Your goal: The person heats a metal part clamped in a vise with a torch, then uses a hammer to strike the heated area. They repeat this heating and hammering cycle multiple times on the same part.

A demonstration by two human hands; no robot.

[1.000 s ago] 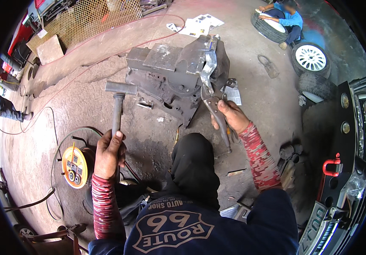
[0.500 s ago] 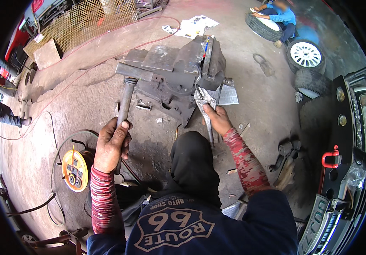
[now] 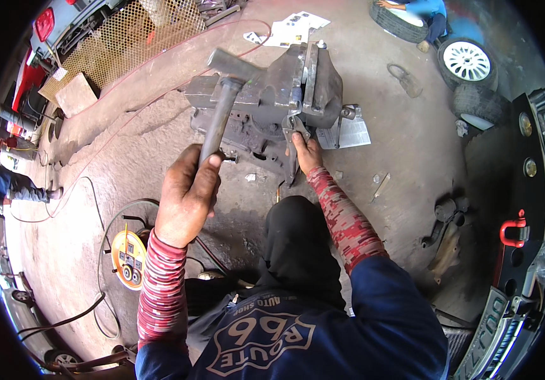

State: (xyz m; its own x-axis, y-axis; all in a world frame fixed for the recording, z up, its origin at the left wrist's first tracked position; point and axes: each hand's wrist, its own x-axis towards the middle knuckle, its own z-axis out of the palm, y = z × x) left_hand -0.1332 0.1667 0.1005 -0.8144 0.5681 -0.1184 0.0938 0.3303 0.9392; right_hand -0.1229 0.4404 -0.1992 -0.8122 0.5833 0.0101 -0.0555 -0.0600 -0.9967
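My left hand (image 3: 187, 197) is wrapped round the handle of a metal hammer (image 3: 224, 111). The hammer is raised, its head overlapping the left part of a large grey bench vise (image 3: 323, 98) in the picture. In my right hand (image 3: 307, 154) is a pair of locking pliers (image 3: 291, 128), its jaws up against the front of the vise, near the jaw gap. A narrow piece seems to stand in that gap, but its kind and the pliers' exact grip on it cannot be made out.
An orange cable reel (image 3: 128, 259) with hoses lies at left. Newspaper sheets (image 3: 353, 130) lie beside and behind the vise. A co-worker's blue sleeve (image 3: 427, 7) shows at a tire, near a white wheel (image 3: 467, 61). A vehicle bumper with a red shackle (image 3: 513, 233) borders the right.
The hammer in my left hand has moved up and to the right, toward the vise. My right hand has shifted left and up with the locking pliers, now closer to the vise jaws.
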